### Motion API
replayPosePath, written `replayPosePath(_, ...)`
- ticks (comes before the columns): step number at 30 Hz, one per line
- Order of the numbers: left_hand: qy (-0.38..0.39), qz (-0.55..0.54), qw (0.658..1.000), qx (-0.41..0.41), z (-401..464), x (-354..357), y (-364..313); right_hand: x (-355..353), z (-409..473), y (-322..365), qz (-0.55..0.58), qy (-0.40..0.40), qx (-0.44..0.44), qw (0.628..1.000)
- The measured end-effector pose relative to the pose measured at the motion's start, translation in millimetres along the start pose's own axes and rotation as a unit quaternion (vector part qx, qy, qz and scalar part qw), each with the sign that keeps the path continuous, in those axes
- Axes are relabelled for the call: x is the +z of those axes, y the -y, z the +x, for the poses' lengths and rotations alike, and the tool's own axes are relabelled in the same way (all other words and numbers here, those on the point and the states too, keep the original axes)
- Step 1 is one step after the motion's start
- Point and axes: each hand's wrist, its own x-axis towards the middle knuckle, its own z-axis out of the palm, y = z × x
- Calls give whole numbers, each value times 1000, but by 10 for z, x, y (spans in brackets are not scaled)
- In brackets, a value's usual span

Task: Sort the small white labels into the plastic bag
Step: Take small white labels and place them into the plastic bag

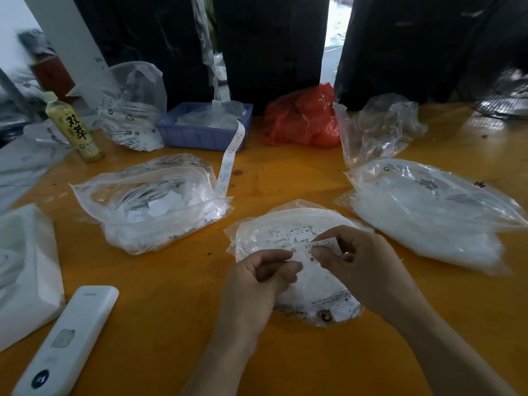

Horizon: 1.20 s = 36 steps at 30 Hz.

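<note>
White label strip [311,251] pinched between fingers of left hand [257,284] and right hand [360,264], above plastic bag [300,284].

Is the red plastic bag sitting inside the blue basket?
No, the red plastic bag lies on the table right of the blue basket.

table [171,281]: smooth orange wood | plastic bag [311,284]: glossy clear film | labels [308,252]: matt white
</note>
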Motion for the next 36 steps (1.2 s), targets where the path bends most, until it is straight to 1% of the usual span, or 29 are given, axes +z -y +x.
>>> replayPosePath(6, -41, 23, 999, 9, 30, 5, 30, 28, -29, 47, -32, -11, -2, 999)
replayPosePath(11, -48, 18, 999, 13, 44, -11, 33, 38, -49, 27, -38, -18, 17, 999)
replayPosePath(20, -17, 34, 999, 19, 55, -43, 39, 17, -25, 51, -40, 44, 5, 998)
replayPosePath(24, -6, 41, 999, 27, 51, -31, 40, 16, 0, 56, -58, 74, 11, 995)
replayPosePath(26, -12, 27, 999, 29, 54, -23, 37, 29, -12, 56, -33, 60, 14, 998)
replayPosePath(29, -32, -17, 999, 11, 72, -1, 32, 60, -38, 45, 39, -16, 49, 998)
replayPosePath(31, -48, -37, 998, -3, 90, 15, 35, 92, -54, 32, 36, -43, 47, 997)
replayPosePath(34, -53, -42, 998, -10, 95, 33, 31, 151, -85, 57, 5, -9, 19, 1000)
replayPosePath(36, -46, -38, 998, -3, 81, 50, 9, 165, -96, 82, 6, 0, 5, 1000)
